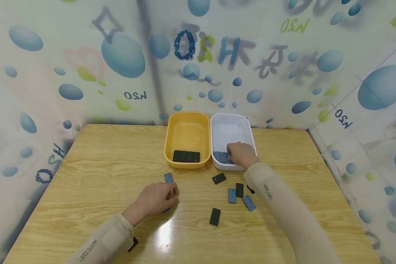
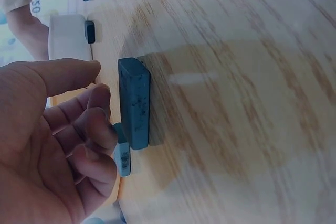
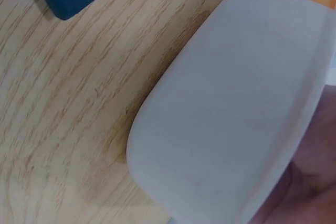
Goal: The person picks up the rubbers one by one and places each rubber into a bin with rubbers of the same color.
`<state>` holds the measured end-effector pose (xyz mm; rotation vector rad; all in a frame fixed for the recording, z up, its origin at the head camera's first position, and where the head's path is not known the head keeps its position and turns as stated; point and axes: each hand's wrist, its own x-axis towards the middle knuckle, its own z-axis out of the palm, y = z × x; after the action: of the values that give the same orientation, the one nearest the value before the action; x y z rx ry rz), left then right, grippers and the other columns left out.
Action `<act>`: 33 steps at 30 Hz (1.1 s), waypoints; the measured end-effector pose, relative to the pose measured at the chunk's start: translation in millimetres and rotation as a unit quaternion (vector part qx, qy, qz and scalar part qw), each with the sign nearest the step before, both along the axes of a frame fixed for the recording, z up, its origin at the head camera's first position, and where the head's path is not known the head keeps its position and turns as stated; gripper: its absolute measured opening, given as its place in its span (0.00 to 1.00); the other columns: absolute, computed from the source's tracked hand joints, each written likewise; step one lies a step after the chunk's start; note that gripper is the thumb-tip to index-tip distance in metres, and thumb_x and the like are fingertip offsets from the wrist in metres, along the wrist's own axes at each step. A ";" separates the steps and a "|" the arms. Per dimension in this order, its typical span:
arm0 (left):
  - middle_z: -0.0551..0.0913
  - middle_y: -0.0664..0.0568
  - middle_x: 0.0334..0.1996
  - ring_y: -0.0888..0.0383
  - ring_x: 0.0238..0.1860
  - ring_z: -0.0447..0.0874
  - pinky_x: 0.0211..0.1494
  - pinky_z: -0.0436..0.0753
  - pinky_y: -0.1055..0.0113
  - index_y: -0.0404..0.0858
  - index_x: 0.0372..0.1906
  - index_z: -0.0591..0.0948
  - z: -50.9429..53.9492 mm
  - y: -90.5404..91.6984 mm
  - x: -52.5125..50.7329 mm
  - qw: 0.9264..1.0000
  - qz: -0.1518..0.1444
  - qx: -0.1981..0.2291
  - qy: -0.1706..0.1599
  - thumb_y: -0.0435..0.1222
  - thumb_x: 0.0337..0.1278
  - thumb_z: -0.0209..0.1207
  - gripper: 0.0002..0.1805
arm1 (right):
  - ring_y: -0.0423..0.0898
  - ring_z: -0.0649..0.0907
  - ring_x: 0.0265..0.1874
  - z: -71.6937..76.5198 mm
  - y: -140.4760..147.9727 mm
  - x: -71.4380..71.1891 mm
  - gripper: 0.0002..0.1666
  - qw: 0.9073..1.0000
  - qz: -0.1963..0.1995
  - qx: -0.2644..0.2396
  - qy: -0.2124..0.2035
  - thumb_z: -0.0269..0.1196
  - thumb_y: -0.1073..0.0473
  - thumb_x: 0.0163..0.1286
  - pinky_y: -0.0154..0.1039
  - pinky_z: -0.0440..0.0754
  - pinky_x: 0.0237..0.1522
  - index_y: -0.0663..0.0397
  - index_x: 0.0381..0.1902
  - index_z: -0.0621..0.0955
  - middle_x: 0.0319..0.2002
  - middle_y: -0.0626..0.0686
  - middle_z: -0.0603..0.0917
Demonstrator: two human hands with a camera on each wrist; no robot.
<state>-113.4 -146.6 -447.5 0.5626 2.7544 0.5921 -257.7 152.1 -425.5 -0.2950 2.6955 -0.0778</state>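
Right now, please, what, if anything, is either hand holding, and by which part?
The left hand holds nothing; whether the right hand grips a blue block cannot be told.

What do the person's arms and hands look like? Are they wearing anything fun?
Both arms have long beige sleeves that reach the wrists. The left sleeve and right sleeve each carry small dark lettering that looks like "Lets Slim". The left hand and right hand are bare, with no gloves showing.
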 end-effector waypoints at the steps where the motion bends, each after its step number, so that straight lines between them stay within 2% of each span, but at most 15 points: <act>1: 0.76 0.64 0.21 0.66 0.21 0.70 0.25 0.70 0.68 0.48 0.37 0.80 0.2 -0.1 0.2 1.000 0.000 0.000 0.000 0.43 0.59 0.64 0.05 | 0.47 0.78 0.36 -0.1 -0.1 0.1 0.16 1.000 0.000 0.001 0.001 0.64 0.52 0.68 0.43 0.76 0.43 0.51 0.50 0.78 0.39 0.50 0.84; 14: 0.76 0.63 0.21 0.66 0.21 0.69 0.24 0.69 0.69 0.48 0.37 0.80 -1.2 -1.6 2.1 1.000 -0.006 0.001 0.010 0.42 0.59 0.64 0.05 | 0.48 0.79 0.37 3.8 2.4 3.5 0.18 1.000 0.006 0.000 0.007 0.61 0.53 0.70 0.46 0.77 0.46 0.51 0.55 0.77 0.44 0.52 0.85; 24: 0.76 0.64 0.21 0.67 0.20 0.69 0.24 0.69 0.70 0.48 0.38 0.81 -4.6 -2.1 1.8 1.000 -0.009 0.003 0.015 0.43 0.59 0.63 0.06 | 0.47 0.80 0.34 16.5 2.2 13.9 0.20 0.998 0.045 0.012 0.047 0.62 0.53 0.70 0.45 0.78 0.42 0.49 0.58 0.75 0.43 0.52 0.86; 33: 0.77 0.64 0.22 0.68 0.20 0.68 0.24 0.69 0.71 0.47 0.38 0.81 -6.1 -3.5 2.2 1.000 -0.020 0.003 0.021 0.43 0.59 0.63 0.06 | 0.47 0.82 0.36 28.4 -2.2 30.3 0.20 0.994 0.072 -0.015 0.082 0.63 0.55 0.69 0.46 0.81 0.45 0.50 0.57 0.76 0.42 0.53 0.87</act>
<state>-111.3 -150.1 -453.6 0.6374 2.7740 0.5861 -227.5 149.9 -397.1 -0.5264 2.8277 -0.0534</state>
